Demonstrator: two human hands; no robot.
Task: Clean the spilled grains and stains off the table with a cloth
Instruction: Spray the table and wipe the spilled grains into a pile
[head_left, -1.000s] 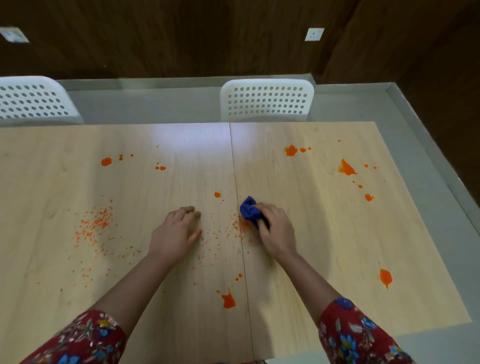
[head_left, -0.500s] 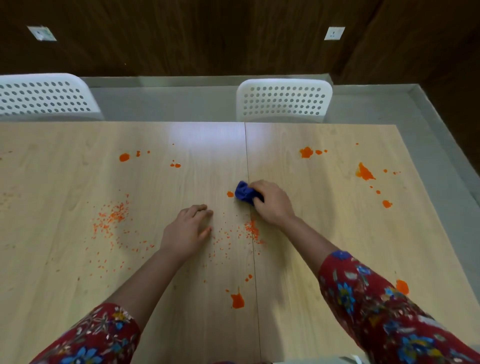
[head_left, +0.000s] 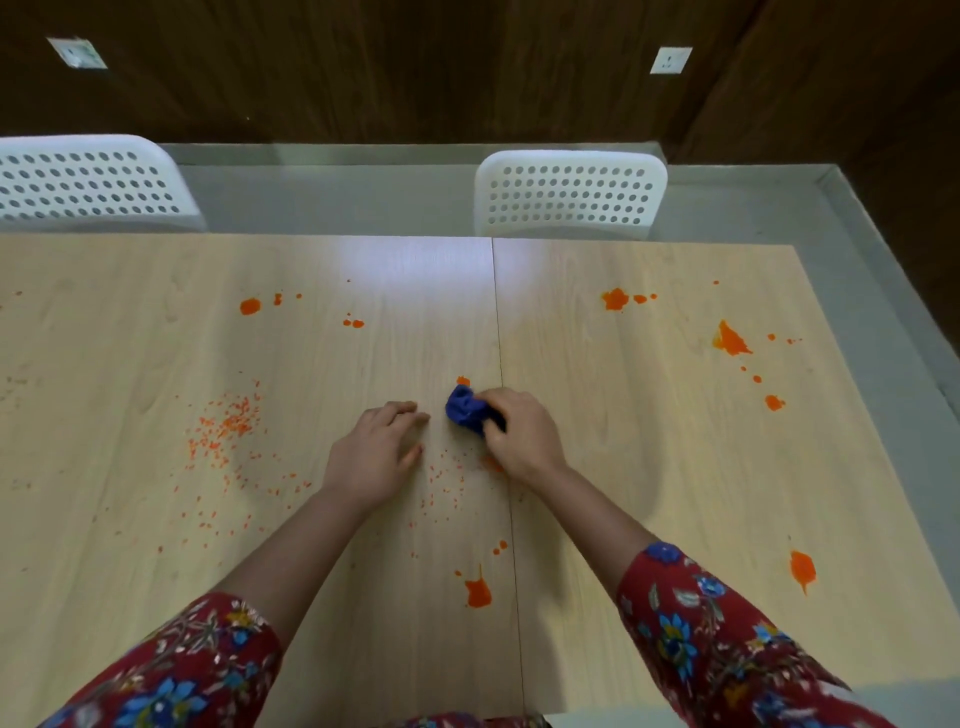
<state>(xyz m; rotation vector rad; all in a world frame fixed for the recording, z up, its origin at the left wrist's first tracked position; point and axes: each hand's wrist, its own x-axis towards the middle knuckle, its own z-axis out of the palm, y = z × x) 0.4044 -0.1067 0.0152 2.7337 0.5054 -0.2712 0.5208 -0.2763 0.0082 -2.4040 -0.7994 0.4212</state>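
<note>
One orange stain (head_left: 462, 381) lies twelve o'clock of the crumpled blue cloth (head_left: 464, 411) my right fingers (head_left: 501, 402) clutch; I'd press firmly, left fingers (head_left: 400, 411) relaxed.

A meeting room or canteen, by the look of it: a long pale-wood tabletop (head_left: 649, 467) joined at a centre seam, two white perforated plastic chairs (head_left: 571, 192) standing at its far edge, a grey floor (head_left: 337, 200), and a dark wood-panelled wall (head_left: 363, 67) carrying two sockets (head_left: 670, 60).
</note>
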